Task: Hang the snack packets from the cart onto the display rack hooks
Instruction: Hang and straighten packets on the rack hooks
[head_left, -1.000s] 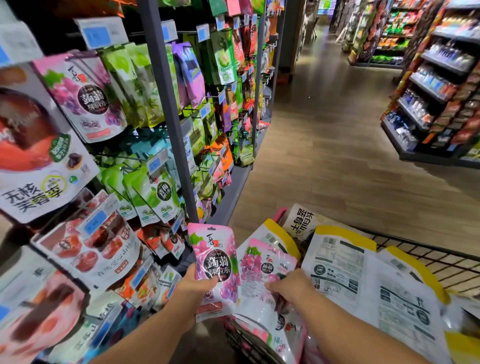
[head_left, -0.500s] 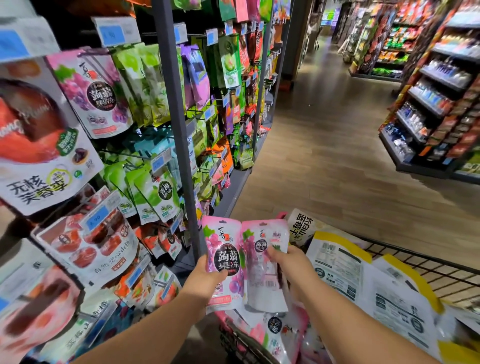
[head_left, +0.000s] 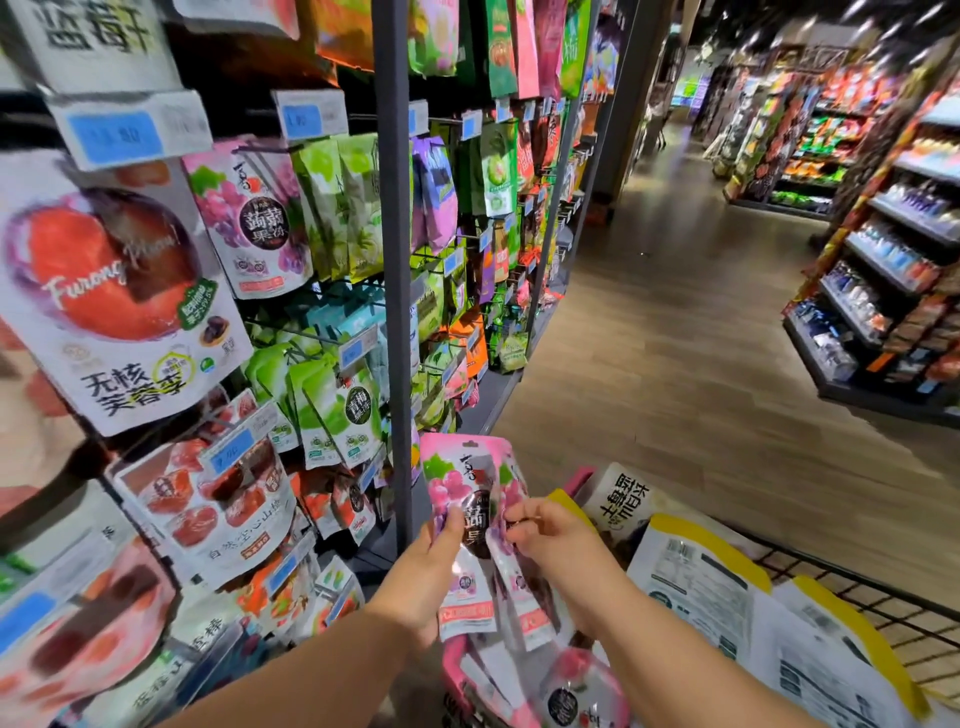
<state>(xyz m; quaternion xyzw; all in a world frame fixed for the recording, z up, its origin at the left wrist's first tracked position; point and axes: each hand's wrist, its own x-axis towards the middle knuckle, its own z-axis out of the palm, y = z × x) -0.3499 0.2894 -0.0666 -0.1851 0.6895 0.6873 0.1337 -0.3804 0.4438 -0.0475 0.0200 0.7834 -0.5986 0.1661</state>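
Head view, left hand (head_left: 426, 569), right hand (head_left: 563, 551) pinching pink packets (head_left: 457, 467) beside rack post (head_left: 395, 260), aisle (head_left: 675, 338) open

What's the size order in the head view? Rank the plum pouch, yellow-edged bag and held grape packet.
Largest: plum pouch, though it is also nearest the camera.
Then yellow-edged bag and grape packet: about alike and each partly hidden, so left unranked.
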